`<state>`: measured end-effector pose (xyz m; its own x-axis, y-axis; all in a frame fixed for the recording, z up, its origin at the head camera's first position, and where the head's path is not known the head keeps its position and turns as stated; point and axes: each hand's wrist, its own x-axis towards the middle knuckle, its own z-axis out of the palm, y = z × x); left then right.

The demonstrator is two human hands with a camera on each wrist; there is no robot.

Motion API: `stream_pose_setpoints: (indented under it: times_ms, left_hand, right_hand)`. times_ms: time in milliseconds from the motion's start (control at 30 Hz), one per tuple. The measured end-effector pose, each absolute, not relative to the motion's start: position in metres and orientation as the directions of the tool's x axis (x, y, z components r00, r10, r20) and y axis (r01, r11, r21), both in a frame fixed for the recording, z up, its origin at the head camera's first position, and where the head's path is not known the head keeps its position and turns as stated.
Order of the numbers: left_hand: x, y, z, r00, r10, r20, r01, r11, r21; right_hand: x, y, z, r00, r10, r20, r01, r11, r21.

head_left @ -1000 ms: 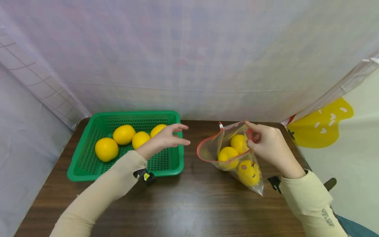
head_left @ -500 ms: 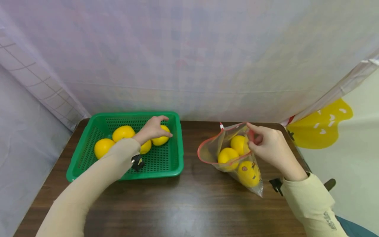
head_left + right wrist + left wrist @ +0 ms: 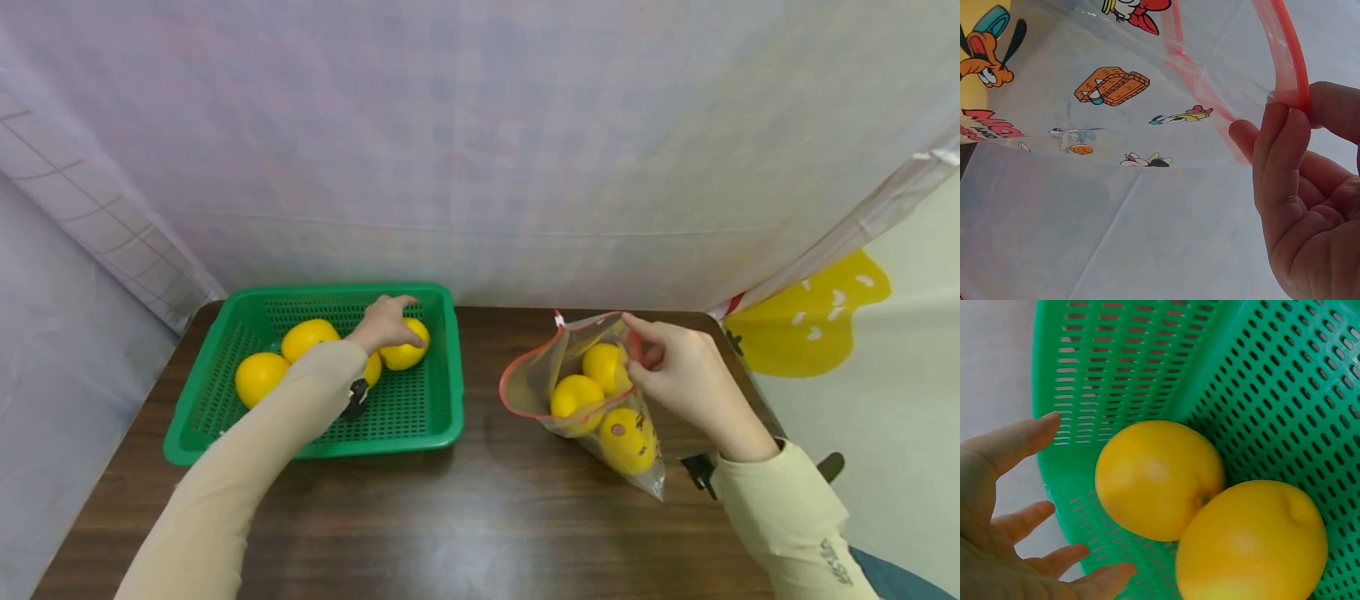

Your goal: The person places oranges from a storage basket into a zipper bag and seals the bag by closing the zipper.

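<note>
The basket [image 3: 390,447] sits on the table [image 3: 480,533], which extends before it and to its right. Inside the basket lie four fruits [image 3: 259,379]: one toward its left side, one behind that, one around the middle, partly behind a sleeve [image 3: 300,417], and a rightmost fruit [image 3: 403,353] near its right wall. The left hand [image 3: 384,323] is in the basket, over that rightmost one. Right of the basket, apart from it, the zip bag [image 3: 536,383] rests with three more fruits [image 3: 576,395] inside; the right hand [image 3: 686,371] is at the bag rim's side farther from the basket. Behind the basket hangs a curtain [image 3: 465,167].
</note>
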<state>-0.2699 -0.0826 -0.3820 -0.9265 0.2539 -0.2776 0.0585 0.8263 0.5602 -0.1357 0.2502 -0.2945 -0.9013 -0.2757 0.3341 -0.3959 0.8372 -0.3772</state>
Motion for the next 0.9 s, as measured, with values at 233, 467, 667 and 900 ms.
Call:
stream_pose_setpoints:
  times_ms: [233, 467, 667, 900]
  left_hand:
    - [-0.275, -0.081, -0.394, -0.913, 0.280, -0.295, 0.097, 0.854, 0.511]
    - [-0.275, -0.079, -0.400, -0.911, 0.269, -0.312, 0.084, 0.862, 0.500]
    - [-0.274, -0.077, -0.404, -0.912, 0.264, -0.313, 0.083, 0.869, 0.488]
    - [-0.275, -0.076, -0.411, -0.925, 0.246, -0.288, 0.087, 0.878, 0.470]
  right_hand:
    - [-0.135, 0.250, -0.295, -0.899, -0.278, 0.339, -0.400, 0.836, -0.374]
    - [-0.135, 0.251, -0.295, -0.900, -0.281, 0.333, -0.402, 0.829, -0.388]
    - [-0.135, 0.251, -0.296, -0.902, -0.277, 0.330, -0.396, 0.836, -0.381]
    - [-0.135, 0.251, -0.296, -0.896, -0.284, 0.343, -0.409, 0.829, -0.381]
